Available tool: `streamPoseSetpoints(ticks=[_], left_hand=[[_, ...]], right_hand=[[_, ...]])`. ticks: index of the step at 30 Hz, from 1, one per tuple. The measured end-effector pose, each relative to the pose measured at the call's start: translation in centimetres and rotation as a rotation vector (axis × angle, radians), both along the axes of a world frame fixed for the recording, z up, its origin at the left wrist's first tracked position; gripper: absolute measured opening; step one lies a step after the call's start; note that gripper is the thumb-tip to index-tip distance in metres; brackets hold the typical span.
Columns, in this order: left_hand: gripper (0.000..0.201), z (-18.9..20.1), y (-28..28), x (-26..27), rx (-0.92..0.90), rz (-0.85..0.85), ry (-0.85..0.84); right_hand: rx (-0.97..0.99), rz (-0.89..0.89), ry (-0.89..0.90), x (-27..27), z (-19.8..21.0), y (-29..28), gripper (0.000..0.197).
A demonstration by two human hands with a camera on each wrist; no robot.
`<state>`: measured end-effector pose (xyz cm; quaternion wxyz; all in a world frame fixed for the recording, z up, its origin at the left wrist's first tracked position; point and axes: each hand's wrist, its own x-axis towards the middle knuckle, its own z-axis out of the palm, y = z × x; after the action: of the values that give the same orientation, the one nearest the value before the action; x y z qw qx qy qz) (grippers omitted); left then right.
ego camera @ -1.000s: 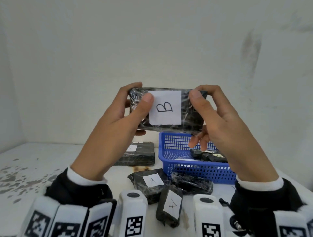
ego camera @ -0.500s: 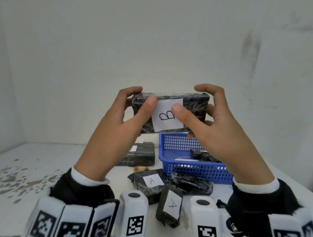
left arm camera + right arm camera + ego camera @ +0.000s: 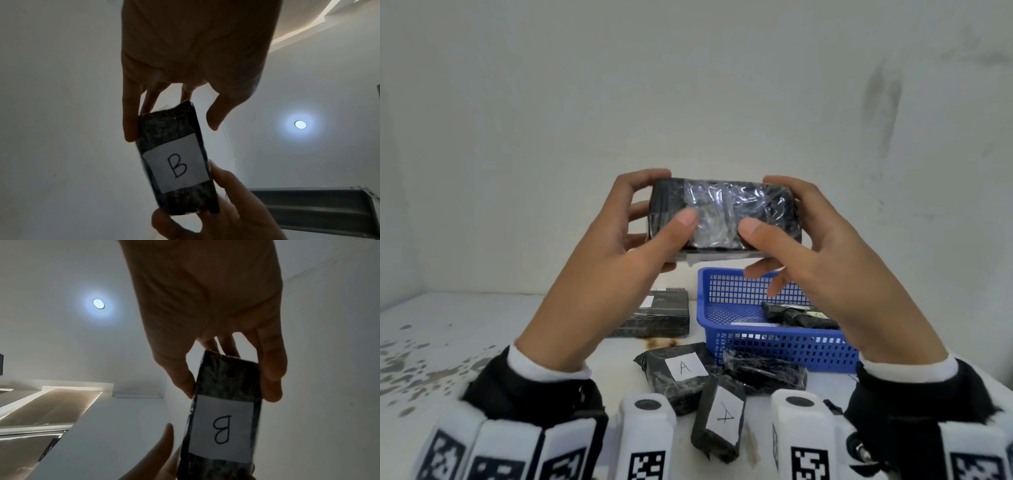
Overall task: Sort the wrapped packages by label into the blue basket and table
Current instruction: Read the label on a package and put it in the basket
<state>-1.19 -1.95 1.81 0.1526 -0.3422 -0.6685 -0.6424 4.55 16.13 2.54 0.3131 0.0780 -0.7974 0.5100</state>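
head: even, soft | wrists: dim, backlit by ceiling lamp [image 3: 99,304] | edges warped

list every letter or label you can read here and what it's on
"B": white paper label on the black plastic-wrapped package held in both hands.
"A": label on the black wrapped package lying flat on the table.
"A": label on the nearer black package.
Labels on the rear package and inside the blue plastic basket: unreadable.

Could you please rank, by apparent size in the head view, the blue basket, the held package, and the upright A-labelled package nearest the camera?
1. blue basket, though partly hidden by the right hand.
2. held package; nearer the camera, so its look is inflated.
3. upright A-labelled package.
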Motion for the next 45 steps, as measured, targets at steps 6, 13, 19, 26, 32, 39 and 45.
streamPoseSetpoints(ticks=[6,13,19,26,32,39,45], left_hand=[[0.049,-0.1,-0.1,-0.4,-0.018,0.011,0.032],[0.049,-0.1,-0.2,-0.4,-0.056,0.004,0.046],[0.048,-0.2,0.0,-0.2,-0.085,0.038,0.041],[0.034,0.0,-0.3,-0.1,-0.066,0.05,0.011],[0.029,0.2,-0.4,0.0,-0.033,0.067,-0.021],[0.073,0.4,-0.5,0.1,-0.076,0.035,-0.115],[0.078,0.5,-0.5,0.5,-0.04,0.012,-0.047]], right_hand=[[0.032,-0.004,0.016,0.3,0.0,-0.3,0.066],[0.029,-0.024,0.047,0.1,-0.1,-0.4,0.056],[0.001,-0.055,0.097,-0.1,0.0,-0.8,0.038],[-0.036,0.022,0.135,-0.2,0.1,-0.8,0.031],[-0.042,0.065,0.132,-0.3,0.1,-0.7,0.037],[-0.047,0.031,0.143,-0.5,-0.2,0.1,0.065],[0.004,0.018,0.053,-0.7,-0.1,0.1,0.06]])
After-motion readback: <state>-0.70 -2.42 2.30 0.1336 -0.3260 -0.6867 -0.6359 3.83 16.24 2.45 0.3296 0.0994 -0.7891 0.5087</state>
